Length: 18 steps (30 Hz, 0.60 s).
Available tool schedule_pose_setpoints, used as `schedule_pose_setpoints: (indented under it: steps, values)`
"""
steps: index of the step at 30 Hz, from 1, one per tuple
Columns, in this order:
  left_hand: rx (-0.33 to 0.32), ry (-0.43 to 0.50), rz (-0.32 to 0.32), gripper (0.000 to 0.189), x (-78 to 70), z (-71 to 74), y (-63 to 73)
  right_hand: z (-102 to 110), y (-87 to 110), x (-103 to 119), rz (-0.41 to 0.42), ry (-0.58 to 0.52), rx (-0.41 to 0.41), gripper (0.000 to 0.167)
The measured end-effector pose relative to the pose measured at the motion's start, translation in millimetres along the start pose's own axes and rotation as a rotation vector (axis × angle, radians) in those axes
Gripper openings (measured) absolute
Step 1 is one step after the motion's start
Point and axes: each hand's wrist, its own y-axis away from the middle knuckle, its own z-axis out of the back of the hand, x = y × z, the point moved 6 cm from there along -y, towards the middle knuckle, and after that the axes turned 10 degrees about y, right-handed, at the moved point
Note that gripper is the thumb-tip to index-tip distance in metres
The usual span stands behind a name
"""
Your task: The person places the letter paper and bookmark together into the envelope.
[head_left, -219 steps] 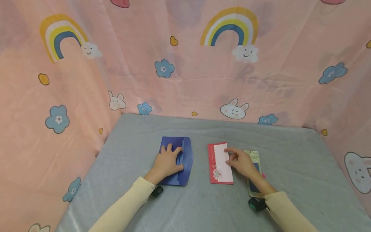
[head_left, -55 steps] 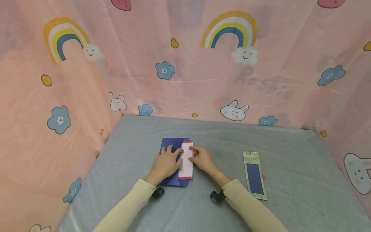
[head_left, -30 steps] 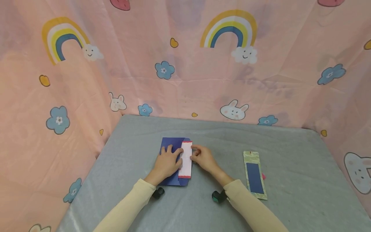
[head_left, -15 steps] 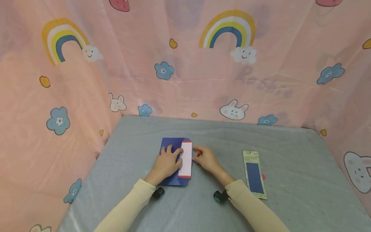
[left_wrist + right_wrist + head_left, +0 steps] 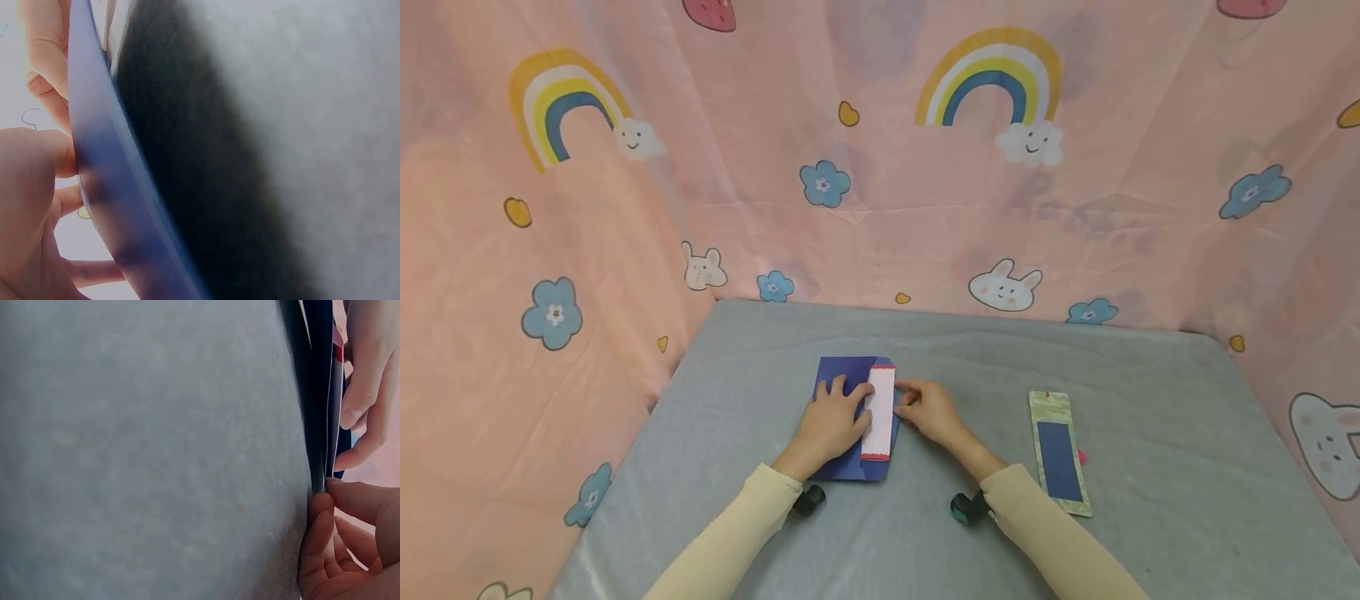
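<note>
A blue envelope (image 5: 844,467) lies on the grey-covered table with its flap opened to the right. A white greeting card (image 5: 880,417) with red ends stands partly inside the envelope, its left part hidden there. Spread over the envelope, my left hand (image 5: 831,421) rests with its fingers straight, thumb and forefinger beside the card. My right hand (image 5: 931,410) is at the card's right edge, over the flap. In the right wrist view its thumb and fingers (image 5: 320,519) pinch at the edge where card and flap lie close together.
To the right lies a long pale green card-like piece (image 5: 1051,406) with a blue panel, a bit of pink (image 5: 1083,456) showing beside it. A patterned pink curtain (image 5: 880,242) hangs behind the table.
Earlier the card lay apart on the right, under my right hand. It has moved left into the envelope and slid slightly further in the last second. My left hand has stayed in place.
</note>
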Motion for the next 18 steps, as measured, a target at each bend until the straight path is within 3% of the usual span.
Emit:
schedule_pose_setpoints:
  steps: [18]
  values:
    - [-0.004,-0.003,-0.006,0.041,-0.3,1.1,0.4,-3.1,-4.9,6.3,0.022,0.08,-0.006,0.042]
